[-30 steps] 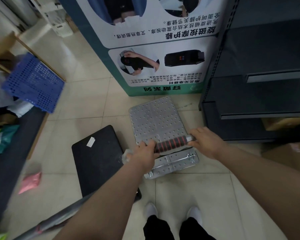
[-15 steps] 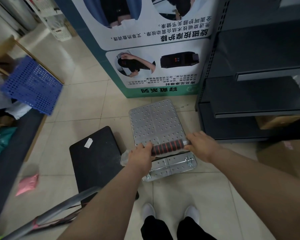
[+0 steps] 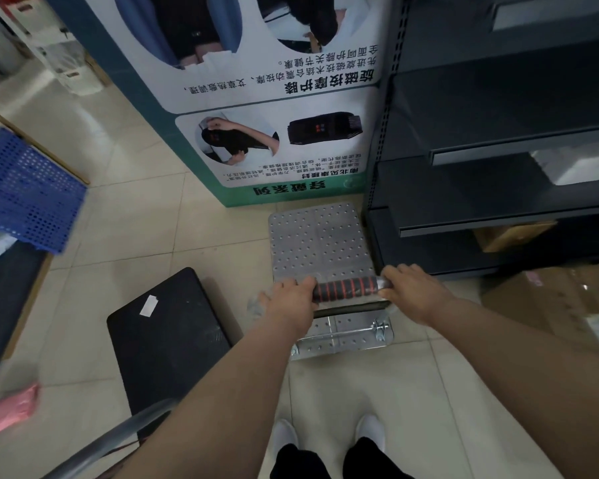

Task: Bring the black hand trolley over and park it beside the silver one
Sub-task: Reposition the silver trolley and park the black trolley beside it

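The silver hand trolley (image 3: 320, 238) stands on the tiled floor, its perforated deck close to the poster stand and the dark shelving. My left hand (image 3: 287, 304) and my right hand (image 3: 410, 292) each grip an end of the silver trolley's handle, which has a black and red foam sleeve (image 3: 346, 288). The black hand trolley (image 3: 168, 337) sits on the floor just left of the silver one, a white label on its deck. Its grey handle bar (image 3: 118, 433) slants across the lower left, partly behind my left forearm.
A tall printed poster stand (image 3: 274, 108) rises straight ahead. Dark metal shelving (image 3: 498, 188) fills the right, with cardboard boxes (image 3: 550, 299) on the floor beside it. A blue perforated crate (image 3: 21, 188) and a pink packet (image 3: 14, 413) lie at the left. My white shoes (image 3: 329, 437) are below.
The silver trolley has rolled forward, closer to the poster stand and the shelving, with both hands still on its handle. The black trolley's handle bar shows more at the lower left.
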The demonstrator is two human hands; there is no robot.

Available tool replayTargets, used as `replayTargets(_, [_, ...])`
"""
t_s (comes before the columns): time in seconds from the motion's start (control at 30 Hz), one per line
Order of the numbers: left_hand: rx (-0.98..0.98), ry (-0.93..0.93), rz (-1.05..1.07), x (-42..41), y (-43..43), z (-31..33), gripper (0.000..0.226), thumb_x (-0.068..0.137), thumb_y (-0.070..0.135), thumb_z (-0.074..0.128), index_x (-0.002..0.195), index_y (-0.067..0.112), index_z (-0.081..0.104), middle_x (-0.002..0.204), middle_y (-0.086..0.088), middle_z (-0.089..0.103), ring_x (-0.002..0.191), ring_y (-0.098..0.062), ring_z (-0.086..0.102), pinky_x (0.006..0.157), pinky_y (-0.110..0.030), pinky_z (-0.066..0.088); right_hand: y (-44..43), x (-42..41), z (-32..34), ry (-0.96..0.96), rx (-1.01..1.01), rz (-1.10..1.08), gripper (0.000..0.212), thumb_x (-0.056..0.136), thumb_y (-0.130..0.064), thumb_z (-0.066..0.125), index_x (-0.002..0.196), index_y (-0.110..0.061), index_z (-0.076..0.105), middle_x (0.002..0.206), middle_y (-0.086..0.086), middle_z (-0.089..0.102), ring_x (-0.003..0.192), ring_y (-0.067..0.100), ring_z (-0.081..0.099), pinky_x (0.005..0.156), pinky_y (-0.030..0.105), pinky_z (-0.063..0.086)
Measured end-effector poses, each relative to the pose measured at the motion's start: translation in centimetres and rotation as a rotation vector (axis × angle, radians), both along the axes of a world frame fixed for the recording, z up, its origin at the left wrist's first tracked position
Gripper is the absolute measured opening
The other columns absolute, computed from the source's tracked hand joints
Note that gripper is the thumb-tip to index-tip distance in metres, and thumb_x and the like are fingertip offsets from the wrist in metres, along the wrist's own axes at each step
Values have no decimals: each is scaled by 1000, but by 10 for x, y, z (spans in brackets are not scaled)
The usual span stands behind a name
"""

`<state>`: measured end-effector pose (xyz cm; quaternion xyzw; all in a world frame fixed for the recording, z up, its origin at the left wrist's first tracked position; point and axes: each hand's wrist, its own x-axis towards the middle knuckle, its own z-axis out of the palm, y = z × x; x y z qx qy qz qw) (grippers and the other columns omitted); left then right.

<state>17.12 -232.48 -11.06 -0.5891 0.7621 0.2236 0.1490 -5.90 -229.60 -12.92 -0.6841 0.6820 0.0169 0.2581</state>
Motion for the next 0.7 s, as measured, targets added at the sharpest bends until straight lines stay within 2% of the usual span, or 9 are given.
replayTargets(0.13, [30, -1, 30, -18, -12, 4, 25, 97, 28, 44, 122, 28, 41, 123, -9, 43, 115, -31, 38, 98, -65, 30, -8, -13, 0, -11, 16, -51, 22, 94, -39, 45, 106, -20, 47, 105, 3, 51, 96, 19, 41, 76, 33, 35])
replayTargets(0.27, [36, -12, 18, -15, -28, 11, 27, 97, 26, 44, 123, 27, 39, 121, -10, 44, 112, -29, 39, 93, -55, 37, -20, -5, -4, -48, -20, -88, 23, 94, -38, 46, 106, -19, 48, 107, 4, 51, 95, 18, 39, 78, 33, 35])
replayTargets(0.47, [27, -33, 41, -21, -52, 16, 27, 96, 26, 44, 122, 31, 39, 119, -9, 43, 112, -29, 40, 93, -58, 39, -46, -4, -3, -37, -9, -131, 21, 94, -37, 42, 107, -21, 47, 108, 4, 52, 100, 22, 44, 85, 37, 41])
replayTargets(0.7, [18, -1, 63, -23, -80, 10, 27, 96, 25, 44, 122, 33, 40, 116, -9, 44, 111, -30, 40, 94, -61, 37, -75, -7, -3, 27, -39, -117, 23, 95, -37, 41, 108, -19, 47, 108, 6, 53, 100, 24, 46, 77, 33, 35])
